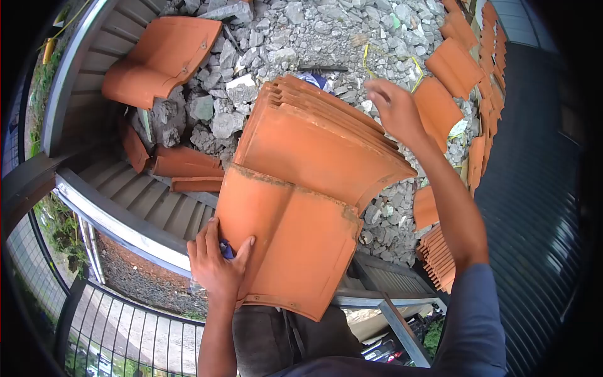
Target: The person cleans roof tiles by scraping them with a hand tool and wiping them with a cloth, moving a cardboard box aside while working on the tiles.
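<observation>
An orange clay roof tile (308,251) lies tilted before me, its upper edge overlapping a stack of similar tiles (308,141). My left hand (217,257) grips its rounded left side, fingers along the edge and thumb on top. A small crumpled blue scrap (226,249) shows between that thumb and the fingers; what it is I cannot tell. Raised beside the stack's upper right side, my right hand (396,110) has loosely bent fingers, apart from each other, with nothing visible in them.
Grey rubble (282,38) surrounds the stack. A loose tile (163,56) rests at upper left, and more tiles (436,110) lie along the right. A metal beam (119,226) edges the left side. Another pile of tiles (436,254) stands lower right, beside dark corrugated roofing (527,188).
</observation>
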A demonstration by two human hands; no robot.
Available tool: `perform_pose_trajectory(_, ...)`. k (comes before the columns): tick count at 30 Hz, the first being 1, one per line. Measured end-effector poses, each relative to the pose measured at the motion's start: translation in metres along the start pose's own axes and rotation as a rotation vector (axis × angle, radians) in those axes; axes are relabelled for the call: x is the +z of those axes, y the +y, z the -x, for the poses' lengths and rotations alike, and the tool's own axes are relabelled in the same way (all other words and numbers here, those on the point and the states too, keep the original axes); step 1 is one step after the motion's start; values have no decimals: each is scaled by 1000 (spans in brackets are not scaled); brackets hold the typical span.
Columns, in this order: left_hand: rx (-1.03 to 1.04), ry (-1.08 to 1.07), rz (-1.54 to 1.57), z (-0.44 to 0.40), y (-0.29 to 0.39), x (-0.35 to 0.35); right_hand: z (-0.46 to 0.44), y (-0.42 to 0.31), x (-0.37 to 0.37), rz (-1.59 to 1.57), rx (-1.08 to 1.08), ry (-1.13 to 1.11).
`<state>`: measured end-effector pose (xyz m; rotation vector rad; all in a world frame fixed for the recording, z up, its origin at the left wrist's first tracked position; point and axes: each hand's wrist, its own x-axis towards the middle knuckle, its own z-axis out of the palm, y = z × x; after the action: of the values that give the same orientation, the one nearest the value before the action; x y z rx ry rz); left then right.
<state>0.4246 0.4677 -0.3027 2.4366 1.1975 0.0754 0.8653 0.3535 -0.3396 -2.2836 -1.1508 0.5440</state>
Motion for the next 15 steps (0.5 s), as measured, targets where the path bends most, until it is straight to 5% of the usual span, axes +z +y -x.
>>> perform_pose_trajectory(4, -42, -59, 31, -2, -3, 1, -113, 70, 64, 582, 8, -480)
perform_pose_trajectory(9, -85, -119, 63, -8, -11, 1, -168, 130, 135, 778, -194, -552)
perform_pose_trajectory(15, -113, -129, 101, -14, -18, 2, -165, 125, 165, 922, -49, -607)
